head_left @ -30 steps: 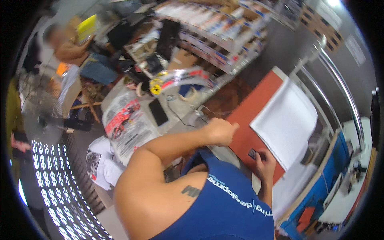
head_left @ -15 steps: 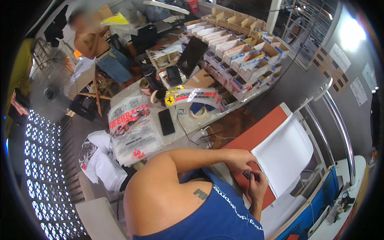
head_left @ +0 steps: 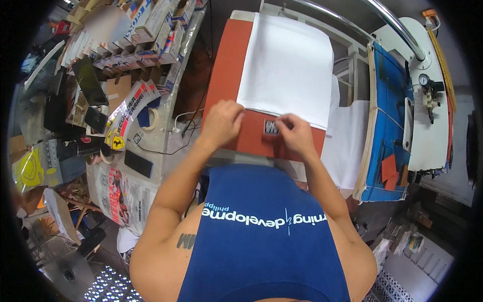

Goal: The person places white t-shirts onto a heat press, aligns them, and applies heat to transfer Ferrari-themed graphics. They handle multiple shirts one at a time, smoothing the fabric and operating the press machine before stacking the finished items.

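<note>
My left hand (head_left: pixel 223 123) is closed in a pinch at the near left corner of the folded white cloth (head_left: pixel 287 65); what its fingertips hold, if anything, is hidden. My right hand (head_left: pixel 296 135) has thumb and forefinger together at the right edge of a small dark label with white marks (head_left: pixel 271 128). That label is just in front of the cloth's near edge, over the red-brown board (head_left: pixel 226 65). Smooth and flat, the cloth covers most of the board and leaves strips of it bare on the left and in front.
To the left a table (head_left: pixel 168 113) bears a phone (head_left: pixel 138 163), a curved printed strip (head_left: pixel 132 110), a tape roll (head_left: pixel 149 120), cables and cardboard bins (head_left: pixel 146 25). A chrome bar (head_left: pixel 397 30), a blue panel (head_left: pixel 385 116) and a pressure gauge (head_left: pixel 423 79) stand at right.
My view has swung right, so the board is now straight ahead. My hands have moved apart; the label they were both at is now only at my right hand.
</note>
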Motion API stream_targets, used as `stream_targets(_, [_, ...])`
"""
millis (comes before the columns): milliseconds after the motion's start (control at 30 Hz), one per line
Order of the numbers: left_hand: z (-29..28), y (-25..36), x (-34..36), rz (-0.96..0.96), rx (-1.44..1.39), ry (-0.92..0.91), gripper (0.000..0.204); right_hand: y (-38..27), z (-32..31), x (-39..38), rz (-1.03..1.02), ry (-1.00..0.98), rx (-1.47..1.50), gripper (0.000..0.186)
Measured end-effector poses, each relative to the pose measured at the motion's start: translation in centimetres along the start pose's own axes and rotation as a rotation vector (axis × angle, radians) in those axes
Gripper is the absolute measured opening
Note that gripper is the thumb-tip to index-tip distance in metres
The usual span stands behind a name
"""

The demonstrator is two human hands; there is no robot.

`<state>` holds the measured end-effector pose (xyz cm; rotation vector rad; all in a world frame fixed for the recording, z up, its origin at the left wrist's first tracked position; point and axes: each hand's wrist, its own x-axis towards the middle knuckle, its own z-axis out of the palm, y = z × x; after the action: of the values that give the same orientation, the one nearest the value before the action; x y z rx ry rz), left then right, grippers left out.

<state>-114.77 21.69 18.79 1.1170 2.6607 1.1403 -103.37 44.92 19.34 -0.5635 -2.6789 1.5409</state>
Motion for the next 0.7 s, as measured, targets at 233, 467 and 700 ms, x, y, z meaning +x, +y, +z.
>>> stream_targets(233, [0.2, -4.9, 2.6, 0.298, 0.201, -0.007, 0.034, -1.0, 2.1, 8.8, 0.096, 0.067, 0.039, 0.024])
stream_targets(467, [1.1, -6.0, 4.1, 0.271, 0.141, -0.040, 0.038, -2.0, 4.0, 11.6, 0.046, 0.084, -0.166, 0.024])
stream_targets(700, [3.1, -5.9, 5.7, 0.330, 0.269, -0.092, 0.041, -0.8, 4.8, 10.7, -0.301, 0.286, -0.343, 0.019])
